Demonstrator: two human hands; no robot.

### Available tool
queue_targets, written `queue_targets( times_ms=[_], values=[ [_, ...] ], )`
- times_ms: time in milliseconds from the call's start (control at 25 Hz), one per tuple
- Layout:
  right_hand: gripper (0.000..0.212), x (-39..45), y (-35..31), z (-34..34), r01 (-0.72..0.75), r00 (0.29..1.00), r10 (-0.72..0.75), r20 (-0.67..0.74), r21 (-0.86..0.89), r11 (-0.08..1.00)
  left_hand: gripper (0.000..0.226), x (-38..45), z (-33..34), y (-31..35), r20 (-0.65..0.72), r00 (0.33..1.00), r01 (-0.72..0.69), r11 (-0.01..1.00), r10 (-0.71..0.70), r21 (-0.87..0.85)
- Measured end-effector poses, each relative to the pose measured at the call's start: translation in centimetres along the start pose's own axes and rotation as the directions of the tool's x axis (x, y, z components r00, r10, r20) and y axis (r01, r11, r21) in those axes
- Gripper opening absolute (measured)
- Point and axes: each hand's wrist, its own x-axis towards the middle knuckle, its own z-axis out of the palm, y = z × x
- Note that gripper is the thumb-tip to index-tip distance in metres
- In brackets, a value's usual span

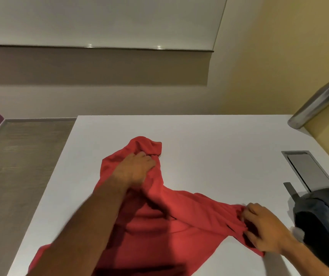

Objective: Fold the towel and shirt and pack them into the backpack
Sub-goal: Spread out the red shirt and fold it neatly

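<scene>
A red shirt (179, 232) lies rumpled across the white table (209, 140). My left hand (135, 169) is closed on a bunched part of it at the far end, near a crumpled sleeve. At the shirt's right edge my right hand (263, 232) pinches the fabric. The dark backpack (325, 222) sits at the table's right edge, just right of my right hand. No towel is in view.
A steel bottle (317, 102) stands at the table's far right corner. A metal flap panel (309, 170) is set into the table top beyond the backpack. The table's left edge drops to a grey floor (20, 166).
</scene>
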Motion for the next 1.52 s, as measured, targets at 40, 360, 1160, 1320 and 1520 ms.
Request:
queue_targets(
  times_ms=[40,360,1160,1320,1520],
  values=[
    [0.025,-0.1,0.1,0.4,0.001,1.000,-0.001,-0.003,0.027,1.000,0.046,1.5,0.0,1.0,0.009,0.999,-0.049,0.997,0.049,0.057],
    [0.027,2.0,1.8,-2.4,-0.328,0.934,0.240,0.264,0.370,0.869,0.048,7.3,1.3,0.0,0.334,0.936,-0.221,0.924,0.111,0.311],
    [0.070,11.0,0.5,-0.1,-0.649,0.420,0.894,0.160,0.741,0.173,0.040,1.5,5.7,-0.4,-0.380,0.865,0.243,0.936,-0.328,-0.254],
    [0.056,8.3,-2.7,2.4,-0.675,0.368,0.878,0.308,0.737,0.025,0.033,-2.3,9.1,3.6,-0.263,0.922,0.201,0.932,-0.284,-0.301],
    [0.027,5.9,-6.9,3.4,-0.707,0.483,0.759,0.437,0.706,0.042,0.037,-6.8,10.5,4.7,-0.211,0.933,0.222,0.926,-0.293,-0.306]
  ],
)
